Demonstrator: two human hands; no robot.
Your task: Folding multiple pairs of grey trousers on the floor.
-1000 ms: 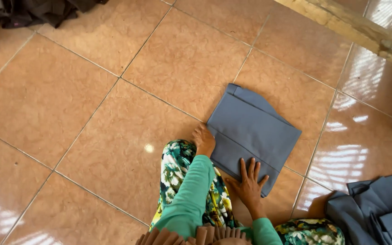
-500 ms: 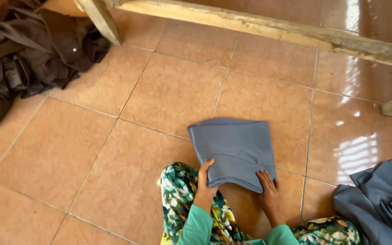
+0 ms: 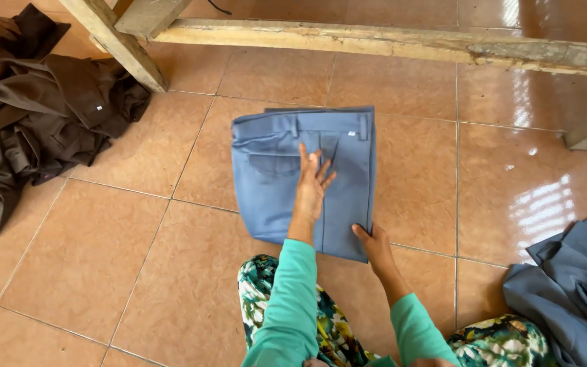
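Fingers [image 3: 315, 166] of the left hand [image 3: 310, 190] are spread wide and laid flat, gripping nothing, pressed onto the middle of the folded blue trousers [image 3: 273, 197] and pointing away from the person toward the waistband at the far edge. The right hand [image 3: 375, 246] sits closer in, at the near right corner of the fold, its fingers curled loosely on the cloth edge; whether they pinch it or just rest there I cannot tell. So the trousers lie straight ahead of both hands, on the tiled floor [image 3: 103, 272], a squarish bundle a little longer front to back, with the left hand well onto it and the right only at its rim. Beyond the waistband runs a wooden beam [image 3: 388, 41]. Off left slumps a heap of brown clothes [image 3: 28, 129]; off right, well apart, a pile of blue-grey cloth [image 3: 572, 292].
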